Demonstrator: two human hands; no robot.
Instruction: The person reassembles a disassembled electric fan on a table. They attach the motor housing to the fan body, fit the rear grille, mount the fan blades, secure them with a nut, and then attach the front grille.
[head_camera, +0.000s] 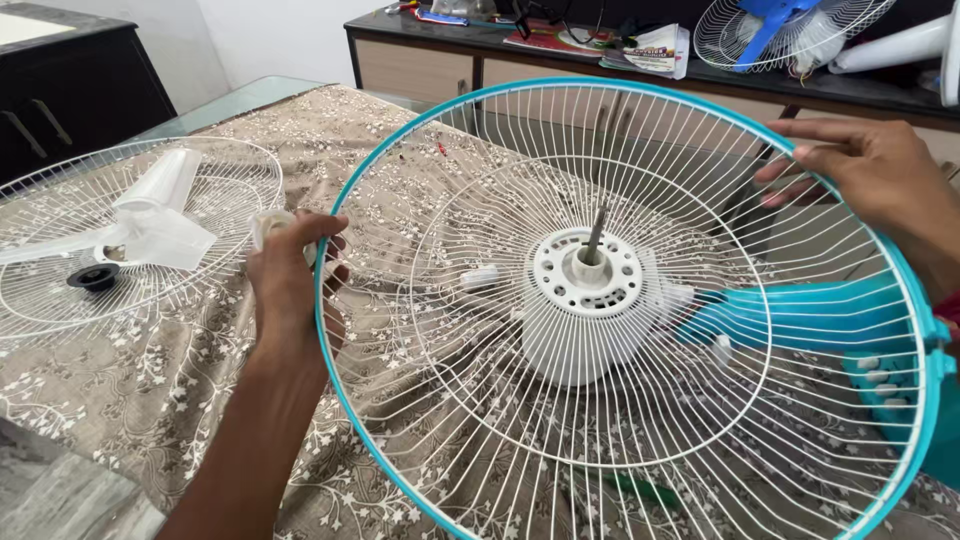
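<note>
two hands on a fan guard (640, 330) with a teal rim, white wire, tilted up over the counter (330, 140) with its floral cloth. left hand (290, 290) fingers curled shut around the guard's left rim, also pinching a small white part (268, 225). right hand (880, 175) fingers closed on the far right rim. white motor hub (590, 300) with its shaft sits at the guard's centre. second white guard (60, 290) with a fan blade (150, 215) lies far left.
</note>
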